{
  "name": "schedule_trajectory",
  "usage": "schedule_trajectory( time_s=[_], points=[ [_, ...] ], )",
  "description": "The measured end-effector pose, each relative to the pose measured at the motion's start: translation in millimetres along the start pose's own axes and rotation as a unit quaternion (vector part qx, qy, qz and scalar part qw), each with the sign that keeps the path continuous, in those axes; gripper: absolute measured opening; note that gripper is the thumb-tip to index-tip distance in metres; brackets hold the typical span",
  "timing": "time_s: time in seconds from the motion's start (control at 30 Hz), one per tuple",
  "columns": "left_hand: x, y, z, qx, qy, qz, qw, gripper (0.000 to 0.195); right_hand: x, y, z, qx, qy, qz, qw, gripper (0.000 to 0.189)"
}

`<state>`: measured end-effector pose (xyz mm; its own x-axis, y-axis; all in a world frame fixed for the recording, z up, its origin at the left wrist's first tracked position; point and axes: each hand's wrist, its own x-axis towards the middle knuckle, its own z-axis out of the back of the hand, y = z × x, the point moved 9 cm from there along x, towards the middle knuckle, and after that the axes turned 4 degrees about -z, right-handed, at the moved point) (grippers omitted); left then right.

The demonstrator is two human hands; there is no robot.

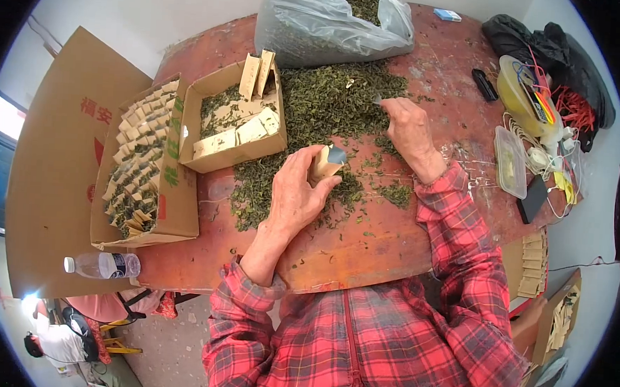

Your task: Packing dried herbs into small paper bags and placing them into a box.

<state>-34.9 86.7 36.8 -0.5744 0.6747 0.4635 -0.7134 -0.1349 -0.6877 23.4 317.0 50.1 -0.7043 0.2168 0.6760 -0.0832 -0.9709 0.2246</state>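
Observation:
My left hand (300, 185) holds a small kraft paper packet (326, 165), its silvery inside showing at the open top. My right hand (410, 133) pinches a small, thin object (378, 99) at the edge of a heap of dried green leaves (331, 97); what it is cannot be made out. The leaves spread from beneath a clear plastic bag (318, 28) down to around my left hand. Left of them, a shallow cardboard box (233, 155) contains loose leaves and several paper packets. Beside it, a taller cardboard box (180, 202) is packed with rows of leaf-filled packets.
A plastic bottle (104, 265) lies at the lower left. At the right are a black stapler-like object (485, 85), a plastic container (510, 162), cables, a black box (533, 200) and a black bag (574, 65). Further boxes of packets stand low right. A person (65, 343) is at the lower left.

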Motion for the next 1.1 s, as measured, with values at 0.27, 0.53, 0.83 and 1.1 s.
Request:
schedule_trajectory(
  time_s=[0.27, 0.53, 0.83, 1.1],
  points=[
    [-1, 2, 1, -0.005, 0.009, 0.012, 1.000, 0.054, 4, -11, 17, -0.120, 0.061, 0.012, 0.991, 0.024],
    [0, 1, 1, 0.000, 0.008, 0.011, 1.000, 0.054, -8, -28, 13, -0.106, 0.112, 0.006, 0.988, 0.023],
    [-2, 1, 2, 0.015, -0.004, -0.001, 1.000, 0.052, -13, -8, -6, 0.064, 0.016, -0.047, 0.997, 0.024],
    [-2, 4, 2, -0.009, -0.003, 0.009, 1.000, 0.054, -17, -16, -7, 0.143, 0.041, -0.184, 0.972, 0.015]
  ],
)
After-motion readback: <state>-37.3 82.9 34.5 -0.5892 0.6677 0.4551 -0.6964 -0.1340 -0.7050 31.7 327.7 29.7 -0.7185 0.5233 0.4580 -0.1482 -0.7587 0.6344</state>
